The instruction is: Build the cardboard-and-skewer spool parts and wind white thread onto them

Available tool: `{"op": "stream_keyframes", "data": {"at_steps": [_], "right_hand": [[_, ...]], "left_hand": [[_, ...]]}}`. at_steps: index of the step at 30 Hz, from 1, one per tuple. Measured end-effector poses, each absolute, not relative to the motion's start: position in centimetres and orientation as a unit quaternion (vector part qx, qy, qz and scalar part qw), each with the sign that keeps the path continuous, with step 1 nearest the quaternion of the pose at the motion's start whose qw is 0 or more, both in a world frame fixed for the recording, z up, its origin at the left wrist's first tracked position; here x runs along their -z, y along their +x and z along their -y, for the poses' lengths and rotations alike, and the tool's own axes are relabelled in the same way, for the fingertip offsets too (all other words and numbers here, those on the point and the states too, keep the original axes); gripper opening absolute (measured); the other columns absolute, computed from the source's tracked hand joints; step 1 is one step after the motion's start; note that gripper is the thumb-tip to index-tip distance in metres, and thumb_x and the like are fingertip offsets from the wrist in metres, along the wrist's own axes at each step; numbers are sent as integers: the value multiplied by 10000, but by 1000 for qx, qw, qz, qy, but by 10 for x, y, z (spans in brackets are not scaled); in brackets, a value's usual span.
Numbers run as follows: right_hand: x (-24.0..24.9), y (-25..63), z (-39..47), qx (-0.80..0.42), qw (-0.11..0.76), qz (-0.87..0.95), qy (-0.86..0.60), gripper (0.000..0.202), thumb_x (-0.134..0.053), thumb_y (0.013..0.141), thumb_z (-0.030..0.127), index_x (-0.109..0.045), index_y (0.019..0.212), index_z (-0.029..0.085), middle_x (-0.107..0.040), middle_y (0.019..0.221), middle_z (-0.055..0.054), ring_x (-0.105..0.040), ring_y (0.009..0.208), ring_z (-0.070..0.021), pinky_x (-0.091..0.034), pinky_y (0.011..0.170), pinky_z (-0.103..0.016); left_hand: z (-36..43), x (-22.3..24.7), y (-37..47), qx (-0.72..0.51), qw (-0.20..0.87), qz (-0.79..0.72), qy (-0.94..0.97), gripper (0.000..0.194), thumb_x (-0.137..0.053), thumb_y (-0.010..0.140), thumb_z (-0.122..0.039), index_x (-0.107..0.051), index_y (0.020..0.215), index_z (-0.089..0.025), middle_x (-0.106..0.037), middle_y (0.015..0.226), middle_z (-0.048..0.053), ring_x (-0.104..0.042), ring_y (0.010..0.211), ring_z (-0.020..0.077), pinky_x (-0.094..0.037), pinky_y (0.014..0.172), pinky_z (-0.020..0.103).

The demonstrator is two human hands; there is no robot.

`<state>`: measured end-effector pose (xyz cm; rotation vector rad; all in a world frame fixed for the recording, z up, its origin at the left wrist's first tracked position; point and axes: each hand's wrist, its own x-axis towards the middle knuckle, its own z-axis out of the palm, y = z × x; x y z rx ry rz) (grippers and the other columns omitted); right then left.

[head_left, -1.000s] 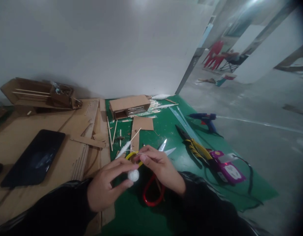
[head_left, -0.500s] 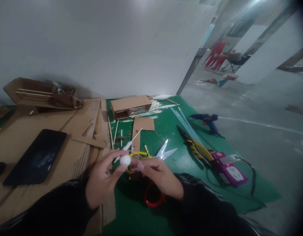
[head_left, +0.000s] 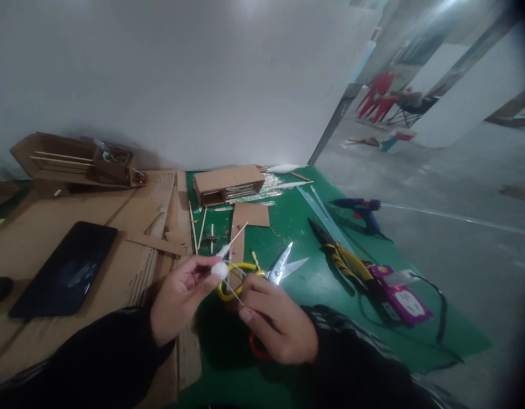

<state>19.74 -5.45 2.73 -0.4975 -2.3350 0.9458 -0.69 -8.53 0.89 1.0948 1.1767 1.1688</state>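
My left hand pinches a small round white ball between thumb and fingertips. A thin pale strand runs from the ball to my right hand, whose thumb and fingers are closed on it. Just behind the ball shows a stick with a white wrapped part; whether the two are joined, I cannot tell. Scissors with silver blades and a red handle lie beyond my right hand, which partly covers them. A yellow loop lies behind the strand.
Yellow-handled pliers, a purple box with a cable and a blue glue gun lie to the right. A cardboard box and white tapered pieces sit at the back. A dark tablet-like slab rests on cardboard at left.
My right hand has moved down and slightly right, away from the ball, and more of the strand shows between the hands. My left hand keeps the ball in nearly the same spot.
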Motion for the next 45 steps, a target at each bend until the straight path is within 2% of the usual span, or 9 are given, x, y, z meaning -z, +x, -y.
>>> {"op": "stream_keyframes", "data": {"at_steps": [3, 7, 13, 19, 26, 32, 38, 42, 45], "right_hand": [[-37, 204, 53, -299, 299, 891, -164, 175, -419, 911, 178, -544, 792, 154, -540, 894, -103, -512, 805, -175, -450, 694, -282], [-44, 207, 47, -250, 281, 910, -176, 168, -413, 922, 147, -549, 827, 173, -611, 800, -63, -526, 665, -144, -407, 595, -244], [-42, 206, 27, -318, 274, 871, -255, 186, -478, 970, 231, -638, 903, 162, -689, 808, -46, -622, 705, -128, -430, 652, -213], [-37, 201, 23, -333, 276, 859, -273, 244, -447, 986, 254, -655, 906, 154, -664, 771, -41, -603, 702, -130, -426, 652, -214], [-33, 195, 32, -322, 210, 876, -292, 320, -389, 1011, 299, -623, 844, 158, -650, 745, -32, -585, 662, -119, -399, 620, -206], [-31, 196, 38, -298, 201, 882, -305, 300, -387, 1006, 268, -588, 813, 156, -626, 709, -22, -551, 614, -112, -370, 590, -205], [-33, 195, 52, -274, 180, 897, -297, 239, -409, 976, 223, -585, 831, 150, -626, 719, -28, -544, 594, -112, -351, 566, -211], [-38, 198, 63, -247, 157, 917, -271, 178, -465, 935, 223, -580, 814, 162, -612, 690, -25, -503, 563, -123, -322, 545, -233], [-48, 202, 68, -192, 140, 940, -246, 154, -443, 943, 213, -569, 865, 170, -623, 737, -35, -514, 623, -143, -318, 563, -252]], "left_hand": [[88, -5, -3, -453, 566, -485, 490, 261, -653, 867, -318, -618, 1089, -185, -701, 1118, 66, -650, 1023, 175, -500, 902, 272], [97, -4, 5, -407, 567, -470, 541, 266, -659, 862, -317, -606, 1091, -193, -684, 1122, 74, -636, 1049, 196, -481, 932, 302], [107, -11, 9, -383, 581, -459, 552, 410, -697, 837, -277, -480, 1185, -261, -663, 1121, 40, -619, 1063, 172, -454, 934, 273], [112, -20, 8, -392, 586, -447, 551, 571, -661, 863, -268, -388, 1365, -294, -651, 1189, 64, -605, 1113, 196, -442, 977, 305], [114, -33, 6, -367, 542, -439, 615, 272, -600, 895, -299, -680, 1152, -258, -624, 1195, 91, -568, 1172, 238, -445, 1009, 320], [113, -44, 7, -409, 599, -408, 555, 251, -628, 871, -292, -695, 1107, -233, -510, 1220, 95, -545, 1190, 226, -470, 987, 296], [109, -51, 1, -410, 580, -456, 536, 288, -617, 881, -338, -652, 1142, -223, -681, 1110, 73, -641, 1024, 204, -501, 921, 299], [104, -45, -2, -406, 500, -502, 577, 295, -607, 886, -350, -628, 1139, -200, -673, 1120, 79, -622, 1056, 222, -465, 945, 310], [105, -38, 1, -421, 513, -481, 573, 278, -602, 891, -334, -558, 1130, -199, -645, 1098, 80, -619, 1035, 217, -477, 904, 315]]}}
